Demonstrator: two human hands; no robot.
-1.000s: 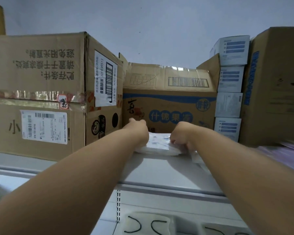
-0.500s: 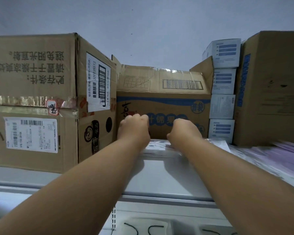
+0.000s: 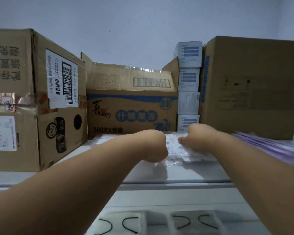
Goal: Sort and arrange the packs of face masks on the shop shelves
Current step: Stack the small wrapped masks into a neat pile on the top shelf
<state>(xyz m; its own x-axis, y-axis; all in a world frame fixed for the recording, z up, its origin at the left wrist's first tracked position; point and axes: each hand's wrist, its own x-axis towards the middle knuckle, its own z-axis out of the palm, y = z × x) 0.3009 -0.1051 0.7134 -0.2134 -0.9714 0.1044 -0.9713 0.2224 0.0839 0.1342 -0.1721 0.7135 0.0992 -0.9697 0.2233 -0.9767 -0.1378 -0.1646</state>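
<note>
Mask packs [image 3: 175,146] lie mid-shelf [image 3: 176,175] near its front edge, before the centre carton [image 3: 132,102]; stacked cartons [image 3: 32,99] at the left end, small boxes [image 3: 188,85] and a carton [image 3: 251,85] right

Shop stockrm: top shelf [image 3: 168,177] w/ cartons [image 3: 131,106], boxes [image 3: 188,80]

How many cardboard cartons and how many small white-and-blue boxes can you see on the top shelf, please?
Brown cardboard cartons: 4, namely the upper left carton, the lower left carton, the middle carton and the right carton.
Small white-and-blue boxes, stacked between the middle and right cartons: 4.
Total: 8.
</note>
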